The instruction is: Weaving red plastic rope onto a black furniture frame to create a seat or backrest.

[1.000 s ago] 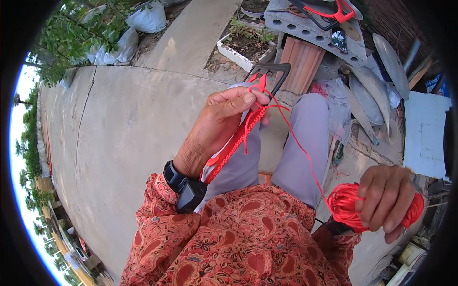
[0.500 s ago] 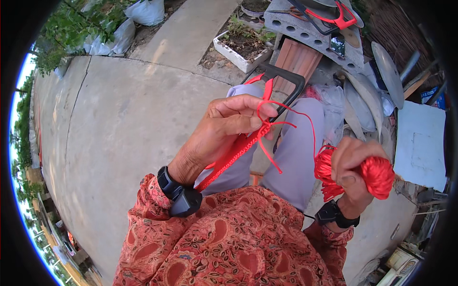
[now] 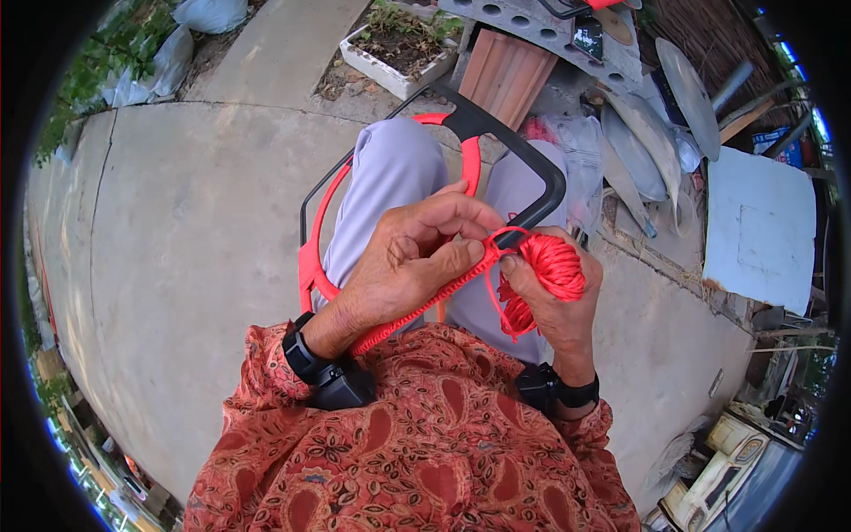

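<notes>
A frame of black tube [image 3: 525, 154] with red curved parts [image 3: 471, 165] rests over my knees. Red cord is wound in a tight braid along one bar [image 3: 396, 326] of it, on the side nearest me. My left hand [image 3: 408, 253] pinches the end of this braid between thumb and fingers, close to the black corner. Right beside it, my right hand [image 3: 563, 310] is closed round a hank of red cord [image 3: 557, 264], its thumb near the wrapped bar. A loop of cord lies over the tube there, and a loose tail hangs below. The fingertips partly hide the knot.
Concrete paving [image 3: 204, 239] spreads to the left. Ahead stand a white planter box [image 3: 381, 67], reddish-brown boards [image 3: 507, 78] and a grey perforated block [image 3: 558, 34]. To the right are curved grey pieces [image 3: 634, 151] and a pale blue panel [image 3: 761, 230].
My right hand has come left with the hank, from well out to the side up to my left hand. The frame has shifted, and more of it shows across my knees.
</notes>
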A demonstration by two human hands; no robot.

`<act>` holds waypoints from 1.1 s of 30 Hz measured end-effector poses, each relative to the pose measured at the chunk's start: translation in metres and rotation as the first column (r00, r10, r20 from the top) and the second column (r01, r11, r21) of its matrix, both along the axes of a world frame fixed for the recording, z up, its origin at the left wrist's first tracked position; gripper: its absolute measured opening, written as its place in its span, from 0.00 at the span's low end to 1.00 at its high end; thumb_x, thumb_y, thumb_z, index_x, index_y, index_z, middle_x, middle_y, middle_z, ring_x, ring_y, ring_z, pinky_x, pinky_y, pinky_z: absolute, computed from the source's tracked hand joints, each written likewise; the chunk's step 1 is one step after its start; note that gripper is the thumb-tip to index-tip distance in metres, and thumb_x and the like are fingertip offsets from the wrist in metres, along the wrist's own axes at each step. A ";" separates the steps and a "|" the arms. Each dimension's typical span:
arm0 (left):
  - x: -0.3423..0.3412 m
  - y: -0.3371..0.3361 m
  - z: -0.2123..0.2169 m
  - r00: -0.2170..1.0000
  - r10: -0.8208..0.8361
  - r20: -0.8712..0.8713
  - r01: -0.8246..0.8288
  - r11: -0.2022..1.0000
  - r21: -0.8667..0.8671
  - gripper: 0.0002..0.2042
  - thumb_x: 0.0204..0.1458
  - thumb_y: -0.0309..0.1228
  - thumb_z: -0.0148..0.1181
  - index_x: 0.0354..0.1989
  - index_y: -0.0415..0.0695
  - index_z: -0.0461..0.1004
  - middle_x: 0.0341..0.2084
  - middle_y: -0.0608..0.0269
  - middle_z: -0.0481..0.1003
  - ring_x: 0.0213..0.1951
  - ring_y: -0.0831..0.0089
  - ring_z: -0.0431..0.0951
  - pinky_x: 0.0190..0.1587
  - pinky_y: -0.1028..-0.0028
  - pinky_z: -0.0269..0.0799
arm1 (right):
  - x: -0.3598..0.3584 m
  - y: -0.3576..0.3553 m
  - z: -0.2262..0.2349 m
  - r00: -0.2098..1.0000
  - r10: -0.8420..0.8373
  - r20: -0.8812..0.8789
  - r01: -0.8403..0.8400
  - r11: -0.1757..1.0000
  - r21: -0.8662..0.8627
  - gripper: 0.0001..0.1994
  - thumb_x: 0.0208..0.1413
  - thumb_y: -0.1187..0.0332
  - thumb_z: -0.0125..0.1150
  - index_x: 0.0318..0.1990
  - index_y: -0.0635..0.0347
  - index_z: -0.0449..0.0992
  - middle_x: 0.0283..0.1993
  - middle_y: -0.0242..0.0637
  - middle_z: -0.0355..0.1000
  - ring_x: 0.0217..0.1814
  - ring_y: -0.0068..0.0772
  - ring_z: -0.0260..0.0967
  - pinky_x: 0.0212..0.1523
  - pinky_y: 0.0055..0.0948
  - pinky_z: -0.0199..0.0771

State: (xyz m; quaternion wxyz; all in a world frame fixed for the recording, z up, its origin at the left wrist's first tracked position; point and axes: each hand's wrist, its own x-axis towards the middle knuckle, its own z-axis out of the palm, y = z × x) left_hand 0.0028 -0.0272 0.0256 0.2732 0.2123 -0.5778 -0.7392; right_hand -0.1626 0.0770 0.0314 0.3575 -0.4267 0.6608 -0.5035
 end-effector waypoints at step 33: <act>0.019 -0.006 -0.033 0.968 0.100 0.230 0.000 0.918 -0.396 0.07 0.53 0.23 0.59 0.41 0.39 0.74 0.28 0.69 0.76 0.36 0.80 0.75 0.66 0.60 0.50 | -0.041 0.061 0.038 0.690 0.104 -0.716 0.196 0.925 0.324 0.08 0.45 0.76 0.68 0.29 0.64 0.72 0.20 0.30 0.70 0.22 0.19 0.65 0.25 0.19 0.66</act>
